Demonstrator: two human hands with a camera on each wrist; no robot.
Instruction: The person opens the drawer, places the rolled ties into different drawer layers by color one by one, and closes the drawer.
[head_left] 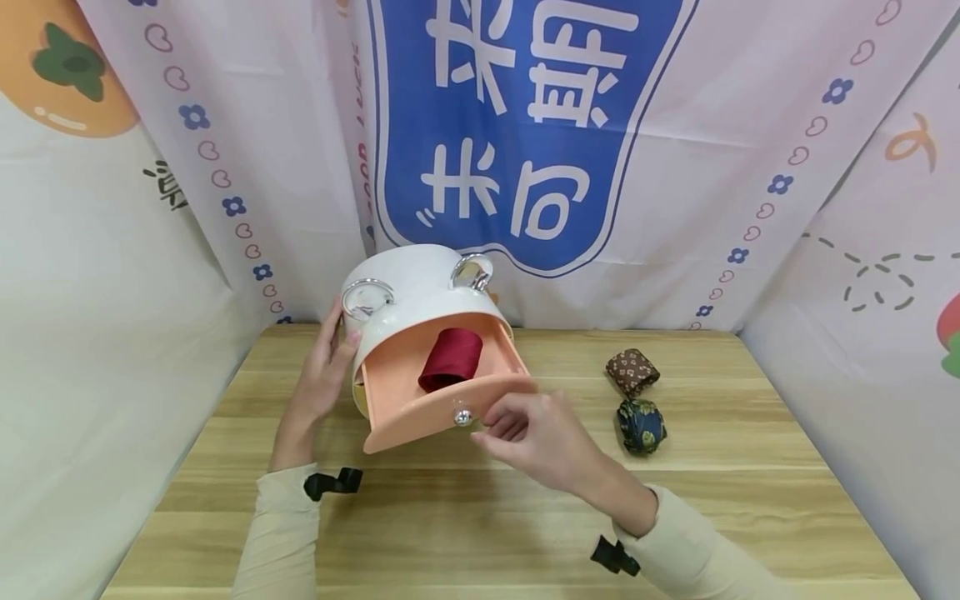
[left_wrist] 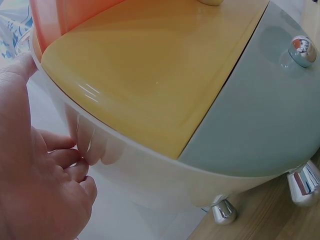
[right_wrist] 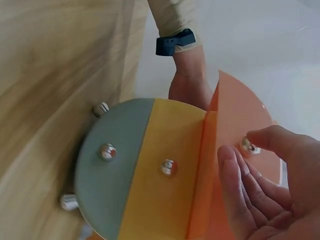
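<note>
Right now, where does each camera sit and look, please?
Head: on the head, facing forward and down at the orange drawer; left hand and right hand show.
Left wrist: worn there, facing the yellow drawer; left hand shows.
Right wrist: worn there, facing the cabinet front; right hand and left arm show.
Shared: yellow drawer, both wrist views.

Head camera looks down on cabinet (head_left: pixel 420 287); left-wrist close at its left, right-wrist close before it; wrist views share yellow drawer (left_wrist: pixel 150 75).

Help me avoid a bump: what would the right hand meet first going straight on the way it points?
Probably the silver knob on the peach drawer; the right hand is close beside it, though whether they touch is unclear.
</note>
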